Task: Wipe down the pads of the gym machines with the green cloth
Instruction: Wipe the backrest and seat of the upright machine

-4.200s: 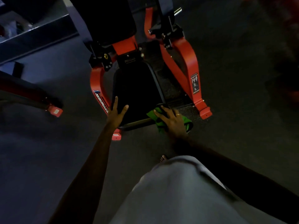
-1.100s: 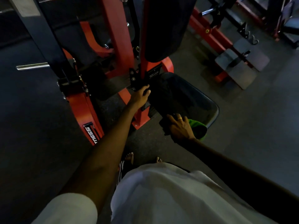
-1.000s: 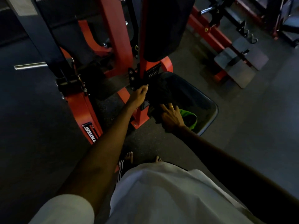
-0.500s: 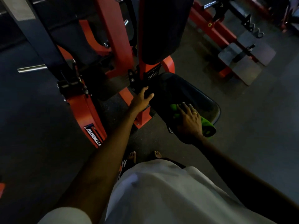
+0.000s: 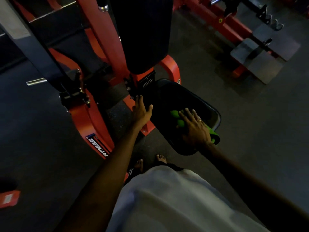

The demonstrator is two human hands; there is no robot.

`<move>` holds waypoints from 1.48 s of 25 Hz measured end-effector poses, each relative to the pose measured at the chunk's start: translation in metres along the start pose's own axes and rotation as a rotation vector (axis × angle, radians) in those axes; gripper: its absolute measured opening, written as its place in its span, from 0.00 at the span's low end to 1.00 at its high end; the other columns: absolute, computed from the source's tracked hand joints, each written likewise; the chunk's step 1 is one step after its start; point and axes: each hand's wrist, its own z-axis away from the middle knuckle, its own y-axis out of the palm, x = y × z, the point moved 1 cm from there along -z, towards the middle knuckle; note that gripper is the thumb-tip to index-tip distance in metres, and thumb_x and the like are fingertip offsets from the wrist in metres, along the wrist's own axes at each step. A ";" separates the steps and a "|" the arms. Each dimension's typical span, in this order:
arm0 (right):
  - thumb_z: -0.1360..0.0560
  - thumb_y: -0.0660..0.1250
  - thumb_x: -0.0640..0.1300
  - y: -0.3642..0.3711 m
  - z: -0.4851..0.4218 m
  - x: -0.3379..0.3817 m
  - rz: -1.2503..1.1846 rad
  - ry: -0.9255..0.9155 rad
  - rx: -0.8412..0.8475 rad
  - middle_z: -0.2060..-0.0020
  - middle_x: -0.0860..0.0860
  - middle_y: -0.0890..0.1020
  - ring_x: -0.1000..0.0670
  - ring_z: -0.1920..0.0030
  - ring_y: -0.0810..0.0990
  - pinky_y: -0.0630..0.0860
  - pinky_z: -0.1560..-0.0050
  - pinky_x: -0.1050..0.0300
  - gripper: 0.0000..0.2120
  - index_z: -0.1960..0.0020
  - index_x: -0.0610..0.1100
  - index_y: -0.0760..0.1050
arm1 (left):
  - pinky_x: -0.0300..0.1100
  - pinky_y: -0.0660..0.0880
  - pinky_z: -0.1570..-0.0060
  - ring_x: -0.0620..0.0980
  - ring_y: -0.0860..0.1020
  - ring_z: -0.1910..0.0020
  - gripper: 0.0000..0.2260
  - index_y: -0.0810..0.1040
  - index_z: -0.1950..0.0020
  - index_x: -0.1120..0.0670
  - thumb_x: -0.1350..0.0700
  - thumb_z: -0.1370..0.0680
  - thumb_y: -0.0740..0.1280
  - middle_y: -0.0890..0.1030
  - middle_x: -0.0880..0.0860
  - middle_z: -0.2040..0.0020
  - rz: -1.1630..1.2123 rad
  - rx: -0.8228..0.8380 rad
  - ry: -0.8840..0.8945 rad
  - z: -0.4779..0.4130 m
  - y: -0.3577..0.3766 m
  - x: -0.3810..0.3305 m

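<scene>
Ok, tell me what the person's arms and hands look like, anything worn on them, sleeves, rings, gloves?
Both forearms are bare, with no gloves, watch or wristbands showing. The right hand wears a thin band ring on one finger. The left hand shows no ring or other jewellery. No sleeve is visible on either arm; the light-coloured garment covers only the torso below.

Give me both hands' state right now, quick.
Left hand: open, fingers spread, resting at the seat pad's edge, holding nothing.
Right hand: open, flat on the green cloth.
</scene>
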 end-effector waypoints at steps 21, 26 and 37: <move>0.23 0.64 0.59 -0.014 -0.126 0.006 0.003 -0.543 0.062 0.21 0.50 0.62 0.44 0.20 0.56 0.64 0.25 0.46 0.31 0.22 0.53 0.65 | 0.20 0.60 0.38 0.50 0.60 0.23 0.29 0.53 0.19 0.60 0.60 0.17 0.64 0.58 0.59 0.20 0.437 -0.218 -0.174 0.083 0.065 -0.013; 0.26 0.66 0.53 -0.015 -0.112 -0.001 -0.038 -0.501 0.017 0.21 0.52 0.63 0.46 0.20 0.56 0.64 0.25 0.46 0.32 0.22 0.53 0.65 | 0.30 0.54 0.30 0.54 0.57 0.20 0.28 0.55 0.19 0.59 0.57 0.16 0.63 0.57 0.57 0.19 0.413 -0.220 -0.166 0.088 0.072 -0.008; 0.28 0.65 0.54 -0.019 -0.164 0.072 0.032 -0.754 0.088 0.24 0.53 0.68 0.46 0.22 0.62 0.64 0.26 0.47 0.29 0.26 0.55 0.71 | 0.39 0.67 0.35 0.57 0.71 0.28 0.30 0.63 0.20 0.54 0.46 0.20 0.63 0.72 0.58 0.26 0.473 -0.322 -0.341 0.120 0.090 -0.034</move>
